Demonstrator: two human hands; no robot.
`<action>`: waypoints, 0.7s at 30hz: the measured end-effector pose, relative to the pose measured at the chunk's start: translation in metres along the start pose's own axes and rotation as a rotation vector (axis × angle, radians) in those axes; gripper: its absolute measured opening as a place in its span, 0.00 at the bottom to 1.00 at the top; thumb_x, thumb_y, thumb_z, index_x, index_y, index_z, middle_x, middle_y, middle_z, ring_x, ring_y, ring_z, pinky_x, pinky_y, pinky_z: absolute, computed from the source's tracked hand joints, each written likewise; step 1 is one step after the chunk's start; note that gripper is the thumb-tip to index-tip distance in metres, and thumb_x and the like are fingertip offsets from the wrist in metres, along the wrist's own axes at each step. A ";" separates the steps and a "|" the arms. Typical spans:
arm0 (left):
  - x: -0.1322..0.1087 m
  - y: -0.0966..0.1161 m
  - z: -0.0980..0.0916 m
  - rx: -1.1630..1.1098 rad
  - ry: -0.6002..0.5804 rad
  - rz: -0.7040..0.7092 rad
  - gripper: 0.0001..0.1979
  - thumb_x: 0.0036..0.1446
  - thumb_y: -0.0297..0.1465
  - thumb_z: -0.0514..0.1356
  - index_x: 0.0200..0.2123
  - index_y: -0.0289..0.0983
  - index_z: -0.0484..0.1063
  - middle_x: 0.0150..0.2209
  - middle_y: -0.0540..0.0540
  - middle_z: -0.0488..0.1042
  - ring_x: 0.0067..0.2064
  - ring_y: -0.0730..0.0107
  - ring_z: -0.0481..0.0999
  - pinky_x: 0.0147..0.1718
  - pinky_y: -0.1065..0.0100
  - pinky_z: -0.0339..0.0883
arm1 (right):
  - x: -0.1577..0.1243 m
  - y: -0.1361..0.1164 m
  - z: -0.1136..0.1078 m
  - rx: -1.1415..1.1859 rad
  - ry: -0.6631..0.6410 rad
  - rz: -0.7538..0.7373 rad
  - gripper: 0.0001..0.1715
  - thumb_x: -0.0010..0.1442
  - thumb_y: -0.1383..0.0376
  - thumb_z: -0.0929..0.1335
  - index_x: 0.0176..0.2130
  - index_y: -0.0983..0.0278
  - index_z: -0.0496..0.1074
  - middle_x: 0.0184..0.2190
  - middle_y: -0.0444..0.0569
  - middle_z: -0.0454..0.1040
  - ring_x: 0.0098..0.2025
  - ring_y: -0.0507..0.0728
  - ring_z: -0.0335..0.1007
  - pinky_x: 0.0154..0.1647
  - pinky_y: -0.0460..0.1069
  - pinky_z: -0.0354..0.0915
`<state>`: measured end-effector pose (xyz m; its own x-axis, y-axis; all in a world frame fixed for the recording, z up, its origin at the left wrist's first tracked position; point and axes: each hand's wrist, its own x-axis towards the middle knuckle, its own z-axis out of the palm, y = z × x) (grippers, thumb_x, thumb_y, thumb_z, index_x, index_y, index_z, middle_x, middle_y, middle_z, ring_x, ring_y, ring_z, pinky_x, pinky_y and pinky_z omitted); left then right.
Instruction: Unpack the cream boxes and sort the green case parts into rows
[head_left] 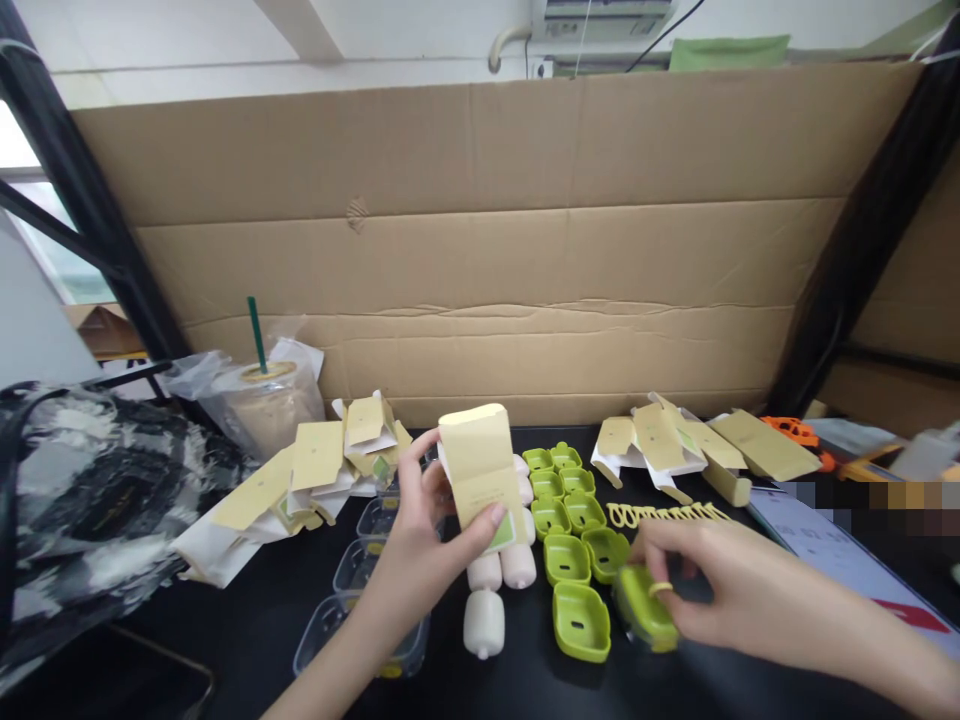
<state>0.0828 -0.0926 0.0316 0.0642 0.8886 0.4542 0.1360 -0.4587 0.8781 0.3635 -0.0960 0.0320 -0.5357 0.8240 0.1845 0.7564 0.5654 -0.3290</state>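
My left hand (pixel 427 525) grips a small beige carton (pixel 480 460) with an open top and a green patch near its lower end. My right hand (pixel 709 580) is closed on a small clear container with a green lid (pixel 651 610), slightly blurred. Beside it, several green lids (pixel 577 622) lie in two columns. Below the carton, several white rounded pieces (pixel 484 622) stand in rows, partly hidden by it. Clear plastic containers (pixel 322 630) are lined up to the left, partly behind my left forearm.
Flattened cartons (pixel 319 465) lie at left, and more cartons (pixel 660 440) at right. Yellow loops (pixel 667 514) sit near my right hand. A lit tablet (pixel 847 555) is at far right. A straw cup (pixel 262 405) and patterned bag (pixel 112 490) stand left. A cardboard wall (pixel 525 270) closes the back.
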 end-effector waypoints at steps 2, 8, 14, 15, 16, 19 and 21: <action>-0.002 0.007 0.005 -0.211 -0.001 -0.182 0.36 0.51 0.33 0.63 0.55 0.42 0.43 0.47 0.42 0.72 0.47 0.60 0.75 0.44 0.60 0.70 | 0.000 -0.005 0.001 -0.041 0.028 -0.038 0.10 0.48 0.72 0.66 0.32 0.58 0.66 0.30 0.41 0.76 0.31 0.54 0.73 0.32 0.48 0.69; -0.012 0.017 0.019 -0.455 -0.069 -0.487 0.38 0.48 0.35 0.67 0.52 0.41 0.43 0.49 0.34 0.72 0.49 0.50 0.74 0.40 0.57 0.69 | 0.007 -0.038 0.011 -0.348 0.635 -0.553 0.17 0.61 0.68 0.65 0.51 0.60 0.67 0.48 0.49 0.74 0.50 0.55 0.70 0.52 0.49 0.66; -0.021 0.011 0.029 -0.500 -0.181 -0.478 0.37 0.45 0.38 0.69 0.48 0.39 0.45 0.46 0.33 0.74 0.42 0.57 0.77 0.37 0.63 0.70 | 0.012 -0.067 0.024 -0.524 0.703 -0.737 0.23 0.69 0.73 0.55 0.41 0.59 0.75 0.35 0.37 0.81 0.41 0.46 0.75 0.66 0.48 0.46; -0.022 0.011 0.030 -0.504 -0.183 -0.488 0.38 0.45 0.39 0.69 0.48 0.39 0.45 0.46 0.33 0.74 0.42 0.56 0.77 0.35 0.64 0.70 | 0.010 -0.068 0.025 -0.537 0.701 -0.728 0.23 0.69 0.73 0.54 0.40 0.59 0.75 0.35 0.37 0.81 0.41 0.46 0.75 0.66 0.48 0.46; -0.022 0.011 0.031 -0.507 -0.182 -0.500 0.38 0.45 0.39 0.69 0.48 0.40 0.45 0.46 0.33 0.74 0.41 0.56 0.77 0.33 0.65 0.71 | 0.008 -0.067 0.026 -0.543 0.708 -0.722 0.24 0.69 0.73 0.54 0.40 0.59 0.75 0.36 0.37 0.81 0.41 0.47 0.75 0.66 0.48 0.46; -0.023 0.014 0.031 -0.514 -0.173 -0.520 0.37 0.45 0.39 0.69 0.47 0.40 0.45 0.45 0.34 0.74 0.42 0.55 0.78 0.29 0.68 0.70 | 0.001 -0.065 0.026 -0.530 0.694 -0.707 0.24 0.69 0.73 0.54 0.41 0.60 0.75 0.37 0.39 0.81 0.42 0.48 0.74 0.65 0.49 0.48; -0.023 0.016 0.031 -0.521 -0.172 -0.520 0.36 0.45 0.38 0.69 0.47 0.40 0.46 0.44 0.34 0.74 0.42 0.54 0.78 0.29 0.69 0.71 | 0.000 -0.064 0.026 -0.513 0.677 -0.714 0.25 0.69 0.75 0.54 0.40 0.61 0.75 0.36 0.39 0.81 0.42 0.48 0.74 0.64 0.51 0.50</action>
<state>0.1145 -0.1204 0.0303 0.2786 0.9599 -0.0309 -0.2915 0.1152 0.9496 0.3057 -0.1333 0.0291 -0.7132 0.0639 0.6980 0.5047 0.7378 0.4481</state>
